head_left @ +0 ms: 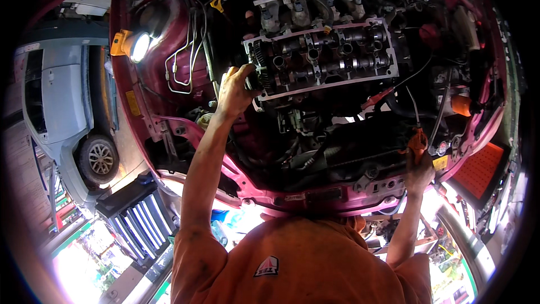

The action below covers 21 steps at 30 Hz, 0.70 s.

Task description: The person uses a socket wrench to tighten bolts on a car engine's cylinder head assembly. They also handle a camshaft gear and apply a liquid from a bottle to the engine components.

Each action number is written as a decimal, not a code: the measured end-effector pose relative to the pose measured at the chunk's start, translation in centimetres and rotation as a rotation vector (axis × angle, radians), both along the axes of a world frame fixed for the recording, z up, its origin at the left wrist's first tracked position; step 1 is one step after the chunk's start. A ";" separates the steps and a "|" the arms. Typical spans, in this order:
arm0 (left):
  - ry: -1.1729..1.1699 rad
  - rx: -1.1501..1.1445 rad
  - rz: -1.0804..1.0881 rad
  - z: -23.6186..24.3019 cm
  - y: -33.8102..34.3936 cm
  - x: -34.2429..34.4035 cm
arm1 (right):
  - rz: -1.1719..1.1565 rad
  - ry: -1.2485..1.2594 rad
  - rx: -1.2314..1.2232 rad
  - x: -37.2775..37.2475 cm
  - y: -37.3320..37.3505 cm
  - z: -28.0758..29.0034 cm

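1. Engine point(314, 55): twelve o'clock, long axis roughly nine-to-three.
2. Left hand point(234, 91): nearer; engine at three o'clock from curled fingers; cannot tell their hold.
3. Right hand point(419, 173): engine's five o'clock; fingers wrapped round orange handle point(417, 143).

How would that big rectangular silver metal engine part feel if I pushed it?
The rectangular silver metal engine part would probably feel heavy and stiff: its frame looks solid, and metal shafts run along it. It seems unlikely to roll, having long straight sides. The shafts might be slippery, since they look smooth and glossy.
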State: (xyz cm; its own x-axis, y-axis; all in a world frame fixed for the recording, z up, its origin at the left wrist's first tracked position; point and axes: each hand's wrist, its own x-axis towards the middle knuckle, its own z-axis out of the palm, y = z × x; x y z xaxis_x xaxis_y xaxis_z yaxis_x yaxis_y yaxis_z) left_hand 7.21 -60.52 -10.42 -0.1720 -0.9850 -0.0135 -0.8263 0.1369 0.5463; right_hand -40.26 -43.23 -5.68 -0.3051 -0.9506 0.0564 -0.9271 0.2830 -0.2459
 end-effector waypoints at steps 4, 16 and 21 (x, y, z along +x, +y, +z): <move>-0.041 -0.032 -0.024 -0.2 0.1 -0.1 | 0.002 -0.002 0.001 -0.1 0.1 -0.2; 0.528 0.045 0.149 2.9 0.7 2.9 | -0.016 -0.025 0.026 0.1 -0.2 0.2; 1.478 0.227 0.043 7.9 3.1 3.9 | -0.004 0.005 0.008 -0.2 0.0 -0.4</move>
State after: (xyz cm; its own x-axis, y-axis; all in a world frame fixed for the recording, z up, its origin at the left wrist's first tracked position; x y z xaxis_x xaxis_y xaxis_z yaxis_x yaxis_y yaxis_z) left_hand 11.07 -57.41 -2.52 -0.1386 -0.9903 -0.0073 0.4762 -0.0731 0.8763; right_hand -40.47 -43.27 -6.08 -0.3088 -0.9498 0.0505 -0.9270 0.2887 -0.2395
